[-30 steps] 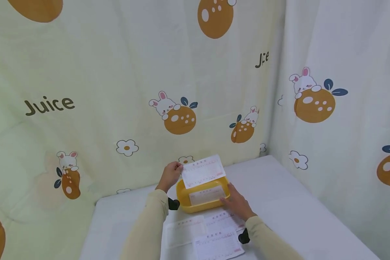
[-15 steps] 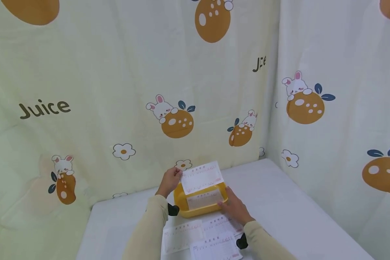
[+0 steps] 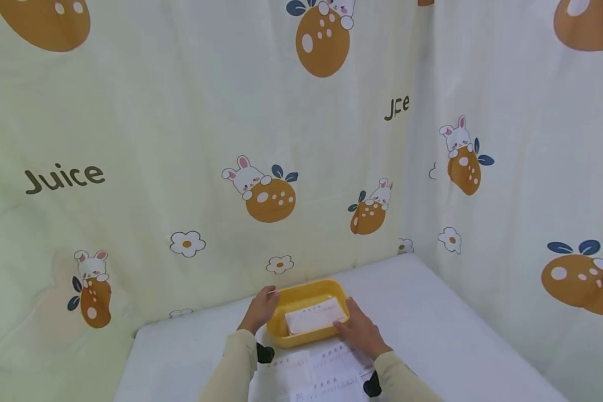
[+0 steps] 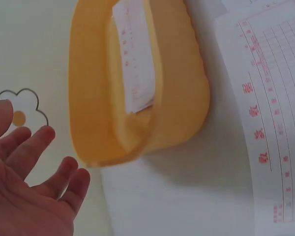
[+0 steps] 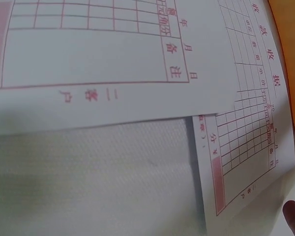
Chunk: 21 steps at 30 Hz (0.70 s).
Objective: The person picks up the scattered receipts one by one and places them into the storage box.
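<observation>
Curtain (image 3: pixel 140 123): and out on the left it's rabbits, oranges and the word "Juice", the cloth running right round behind the table (image 3: pixel 452 335).
Left hand (image 3: pixel 261 310): here at the tray's left end, fingers apart and loosely bent, nothing in them; whether a fingertip meets the rim, I can't tell.
Left slip (image 3: pixel 288 374): red-printed, on the table just in front of the tray.
Yellow tray (image 3: pixel 296 339): centre stage, sitting on the table between the two hands, near the back curtain.
Slip in the tray (image 3: pixel 316 317): lying inside, printed side up, closer to the near wall.
Front slip (image 3: pixel 329 391): nearest the person, its corner over the right slip (image 3: pixel 334 360).
Right hand (image 3: pixel 363 332): holding the tray's right end, thumb at the near rim, fingers along the outer side!
</observation>
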Available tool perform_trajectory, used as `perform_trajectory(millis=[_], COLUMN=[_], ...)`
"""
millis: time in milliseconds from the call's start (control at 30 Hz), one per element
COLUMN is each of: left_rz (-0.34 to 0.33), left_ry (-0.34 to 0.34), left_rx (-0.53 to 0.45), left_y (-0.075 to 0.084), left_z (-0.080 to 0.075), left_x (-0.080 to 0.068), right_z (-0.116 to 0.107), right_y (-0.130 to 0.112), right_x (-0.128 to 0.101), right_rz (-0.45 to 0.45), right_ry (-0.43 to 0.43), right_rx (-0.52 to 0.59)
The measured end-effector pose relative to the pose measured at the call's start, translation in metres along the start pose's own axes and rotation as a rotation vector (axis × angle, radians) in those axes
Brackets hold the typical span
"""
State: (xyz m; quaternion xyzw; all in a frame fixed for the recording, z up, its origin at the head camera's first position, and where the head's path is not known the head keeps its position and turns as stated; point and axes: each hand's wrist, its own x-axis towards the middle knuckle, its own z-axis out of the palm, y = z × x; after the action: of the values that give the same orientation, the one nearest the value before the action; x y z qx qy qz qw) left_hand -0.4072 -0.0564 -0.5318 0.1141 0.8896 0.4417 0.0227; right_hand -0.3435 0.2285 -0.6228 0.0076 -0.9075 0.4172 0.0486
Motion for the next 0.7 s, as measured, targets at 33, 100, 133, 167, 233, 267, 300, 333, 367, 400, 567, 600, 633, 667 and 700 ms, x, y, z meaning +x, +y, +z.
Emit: perform_trajectory(millis=[33,100,133,167,233,267,300,333,367,400,567,600,633,667,700], left_rz=[-0.022,-0.061,-0.072,-0.093,-0.115,-0.118,-0.122,-0.121,-0.128,-0.127,-0.144,-0.147,-0.154,-0.153,-0.158], left_ry=[0.007,0.023,0.033,0.040,0.050,0.054,0.059,0.063,0.066,0.070,0.089,0.090,0.088,0.087,0.087], left_rx=[-0.006,-0.010,-0.008,-0.008,-0.016,-0.015,-0.019,-0.020,-0.024,-0.027,-0.026,-0.025,-0.022,-0.019,-0.021], left_y=[-0.002,-0.004,-0.004,-0.005,-0.008,-0.011,-0.014,-0.017,-0.021,-0.025,-0.049,-0.053,-0.057,-0.061,-0.065], left_z=[-0.002,-0.008,-0.010,-0.013,-0.018,-0.020,-0.022,-0.024,-0.026,-0.028,-0.035,-0.036,-0.038,-0.040,-0.043], left_x=[-0.003,-0.007,-0.008,-0.009,-0.012,-0.013,-0.016,-0.018,-0.021,-0.024,-0.046,-0.051,-0.056,-0.060,-0.065], right_z=[0.002,0.003,0.003,0.003,0.001,0.000,-0.001,-0.002,-0.002,-0.002,-0.004,-0.004,-0.004,-0.005,-0.005], right_y=[0.002,0.004,0.005,0.005,0.003,0.001,0.000,-0.001,-0.001,-0.002,-0.004,-0.005,-0.005,-0.006,-0.007], right_x=[0.000,0.002,0.003,0.004,0.004,0.005,0.006,0.006,0.007,0.007,0.008,0.008,0.008,0.008,0.008], right_rz=[0.007,0.023,0.029,0.034,0.029,0.025,0.021,0.018,0.022,0.022,0.044,0.043,0.049,0.050,0.047], right_ry=[-0.006,-0.019,-0.028,-0.037,-0.049,-0.055,-0.060,-0.065,-0.074,-0.083,-0.125,-0.127,-0.132,-0.137,-0.142], right_rx=[0.002,0.005,0.003,0.004,-0.006,-0.012,-0.017,-0.023,-0.029,-0.036,-0.041,-0.039,-0.034,-0.031,-0.028])
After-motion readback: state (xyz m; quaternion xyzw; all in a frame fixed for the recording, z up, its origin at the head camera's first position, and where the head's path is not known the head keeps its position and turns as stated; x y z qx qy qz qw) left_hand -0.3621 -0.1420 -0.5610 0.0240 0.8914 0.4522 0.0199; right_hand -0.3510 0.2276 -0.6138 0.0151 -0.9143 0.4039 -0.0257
